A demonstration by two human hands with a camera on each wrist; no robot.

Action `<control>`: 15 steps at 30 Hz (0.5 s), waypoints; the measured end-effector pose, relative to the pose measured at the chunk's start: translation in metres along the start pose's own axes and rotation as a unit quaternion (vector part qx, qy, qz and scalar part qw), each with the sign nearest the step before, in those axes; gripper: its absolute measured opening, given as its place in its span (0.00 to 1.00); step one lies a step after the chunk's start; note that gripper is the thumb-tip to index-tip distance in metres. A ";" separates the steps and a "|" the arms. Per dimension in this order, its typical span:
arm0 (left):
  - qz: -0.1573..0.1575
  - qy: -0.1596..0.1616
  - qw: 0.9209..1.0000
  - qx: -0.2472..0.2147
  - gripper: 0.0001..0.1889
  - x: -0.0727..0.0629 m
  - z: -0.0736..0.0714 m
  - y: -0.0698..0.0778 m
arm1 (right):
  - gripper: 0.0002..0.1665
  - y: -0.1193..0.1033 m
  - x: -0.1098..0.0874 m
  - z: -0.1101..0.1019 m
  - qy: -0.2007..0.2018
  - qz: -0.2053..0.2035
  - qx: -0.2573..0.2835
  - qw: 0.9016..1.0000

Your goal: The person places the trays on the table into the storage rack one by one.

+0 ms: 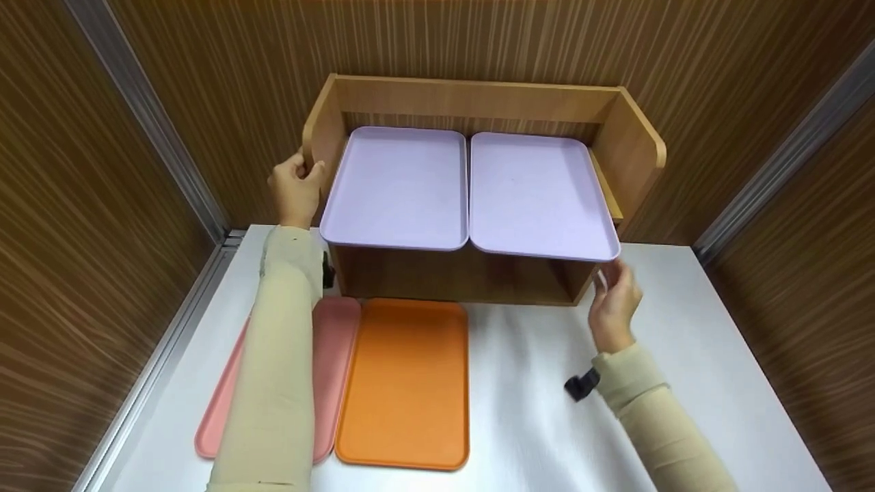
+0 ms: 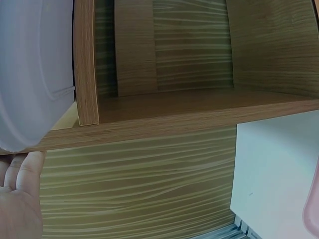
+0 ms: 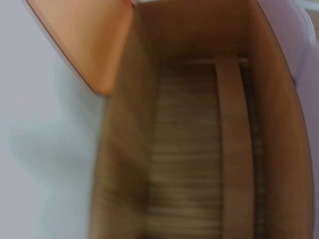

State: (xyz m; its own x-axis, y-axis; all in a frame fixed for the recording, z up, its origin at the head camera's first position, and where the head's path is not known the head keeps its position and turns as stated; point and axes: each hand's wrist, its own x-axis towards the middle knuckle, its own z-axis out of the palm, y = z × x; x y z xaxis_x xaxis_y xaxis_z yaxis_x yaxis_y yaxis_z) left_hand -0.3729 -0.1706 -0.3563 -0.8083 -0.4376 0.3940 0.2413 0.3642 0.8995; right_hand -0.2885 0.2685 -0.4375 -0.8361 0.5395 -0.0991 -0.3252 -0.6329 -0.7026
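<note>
Two lilac trays, the left tray (image 1: 400, 188) and the right tray (image 1: 540, 195), lie side by side on top of a wooden desk shelf (image 1: 478, 99); their front edges jut out past it. My left hand (image 1: 299, 188) grips the shelf's left side panel (image 1: 325, 133) between thumb and fingers; the left wrist view shows its fingers (image 2: 27, 174) at the panel edge, beside a lilac tray (image 2: 35, 64). Near the right tray's front corner is my right hand (image 1: 613, 307), blurred, fingers fairly straight and pointing up, nothing visible in it. The right wrist view faces the shelf's lower compartment (image 3: 189, 139).
On the white table (image 1: 533, 410), an orange tray (image 1: 407, 383) lies in front of the shelf. A pink tray (image 1: 336, 369) is beside it, partly covered by my left sleeve. Wood-grain walls (image 1: 806, 239) enclose the table at the back and both sides.
</note>
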 end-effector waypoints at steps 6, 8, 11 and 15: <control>-0.012 -0.002 1.000 0.011 0.08 0.000 -0.001 0.000 | 0.16 0.037 -0.023 -0.026 -0.049 0.005 -0.069 0.996; -0.014 0.000 1.000 0.016 0.08 0.000 -0.001 0.001 | 0.15 0.047 -0.028 -0.035 -0.062 0.014 -0.091 0.994; -0.014 -0.001 1.000 0.018 0.08 0.000 -0.001 0.001 | 0.16 0.061 -0.036 -0.047 -0.073 0.030 -0.109 0.991; -0.015 -0.001 1.000 0.019 0.08 0.000 -0.001 0.002 | 0.18 0.079 -0.047 -0.061 -0.088 0.046 -0.133 0.986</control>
State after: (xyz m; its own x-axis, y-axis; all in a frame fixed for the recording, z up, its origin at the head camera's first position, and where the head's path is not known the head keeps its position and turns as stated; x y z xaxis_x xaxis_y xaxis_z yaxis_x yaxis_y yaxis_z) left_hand -0.3712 -0.1707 -0.3541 -0.8164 -0.4466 0.3661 0.1960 0.3821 0.9031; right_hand -0.2481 0.2263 -0.5313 -0.9281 0.3669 -0.0636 -0.1367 -0.4944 -0.8584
